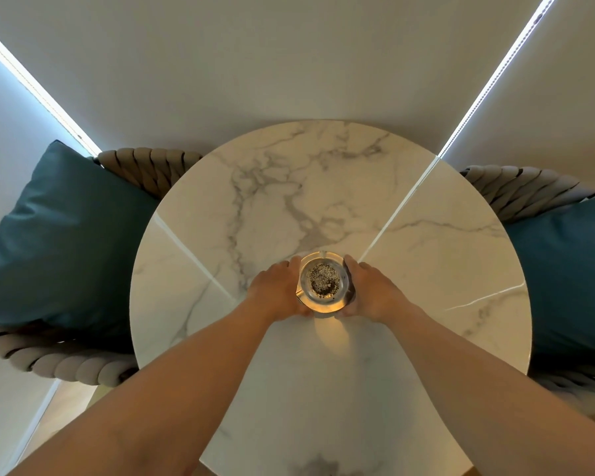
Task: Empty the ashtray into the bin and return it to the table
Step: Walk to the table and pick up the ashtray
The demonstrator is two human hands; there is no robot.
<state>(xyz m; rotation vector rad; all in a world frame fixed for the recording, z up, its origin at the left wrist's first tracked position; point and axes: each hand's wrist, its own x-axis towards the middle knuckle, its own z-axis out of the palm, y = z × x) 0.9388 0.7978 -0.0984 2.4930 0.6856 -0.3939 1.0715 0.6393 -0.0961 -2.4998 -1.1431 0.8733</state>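
Glass ashtray, round, amber glow underneath, sits on round marble counter, approx centre of view, slightly toward the near side of the top. Bowl holds grey-black ash + grit; looks full, so not yet emptied. L hand cups it at 9 o'clock, R hand at 3 o'clock; fingers of both wrap the rim w/ thumbs toward 6 o'clock, pressed against the glass, closed round it. Can't tell if it's lifted yet; the shadow/glow at 6 o'clock suggests base is on or barely off the counter. Step in hand, by my read: the pick-up, first stage. Bin not in view anywhere. Teal cushions on woven chairs flank counter at 9 and 3 o'clock. Next move calls for a level lift, both hands even, no tilt, since ash is loose & fine and would spill over the low rim; then carry clear of counter edge, find the bin.
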